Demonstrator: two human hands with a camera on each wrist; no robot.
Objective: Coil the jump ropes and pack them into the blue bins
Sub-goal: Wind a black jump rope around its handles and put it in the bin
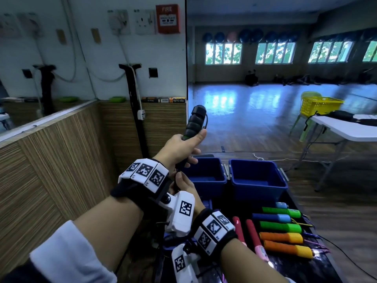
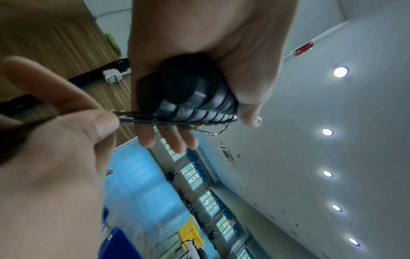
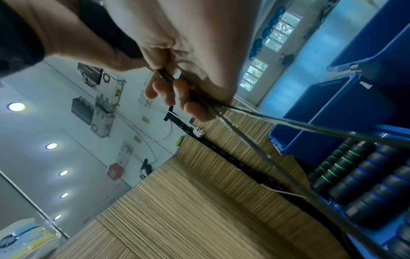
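Black jump-rope handles (image 1: 194, 121), the pair side by side, are up in the air in my left hand (image 1: 179, 148), pointing to about one o'clock, knobbed ends clear above my thumb. My fingers and thumb are wrapped tight around the lower part of the grips; the left wrist view shows both ribbed handles (image 2: 188, 98) bundled in that fist. The thin cord (image 2: 173, 121) runs along the handles and off to nine o'clock in that view, into my right hand (image 2: 66, 133), thumb and forefinger pinched together on it.

In the head view my right hand (image 1: 183, 185) sits just below the left, at six o'clock from it, closed on the cord. The right wrist view shows several strands of cord (image 3: 277, 122) leaving my curled fingers (image 3: 195, 108) and trailing toward four and five o'clock.

Out at three o'clock from my hands stand the two blue bins (image 1: 257, 180), side by side at the far end of the bench (image 1: 318, 268). Nearer me, at five o'clock, more ropes lie in a row: red handles (image 1: 251, 231), then blue, green and orange ones (image 1: 285, 247). Beyond, a white folding table (image 1: 346, 129) with a yellow basket (image 1: 318, 106).
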